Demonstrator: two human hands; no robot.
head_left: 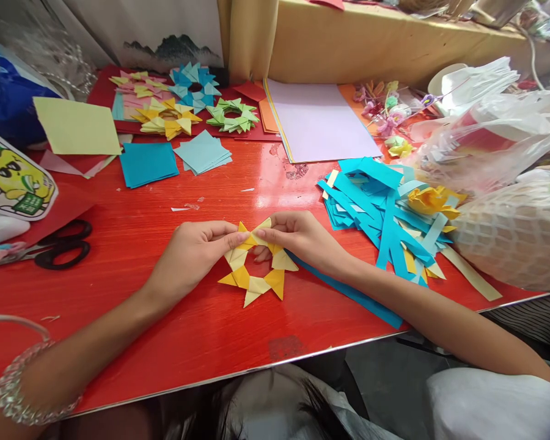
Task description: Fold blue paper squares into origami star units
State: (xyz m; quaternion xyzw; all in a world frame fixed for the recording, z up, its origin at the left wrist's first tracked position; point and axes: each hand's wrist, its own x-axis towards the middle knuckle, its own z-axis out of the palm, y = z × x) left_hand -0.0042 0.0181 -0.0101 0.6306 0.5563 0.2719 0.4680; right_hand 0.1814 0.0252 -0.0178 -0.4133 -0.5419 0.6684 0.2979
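While my left hand (197, 244) and right hand (302, 241) pinch a yellow paper ring (258, 285), red tabletop (165, 330) shines, tan cloth (348, 46) behind, floor (385, 382) below probably grey

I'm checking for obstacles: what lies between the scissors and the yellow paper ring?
In the head view, going from the scissors: a stretch of red tabletop, then the left hand, pinching the yellow paper ring.

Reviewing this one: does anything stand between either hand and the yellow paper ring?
Nothing visible does. The left hand and right hand both pinch the yellow paper ring directly. A blue strip lies alongside the right forearm, not in between.
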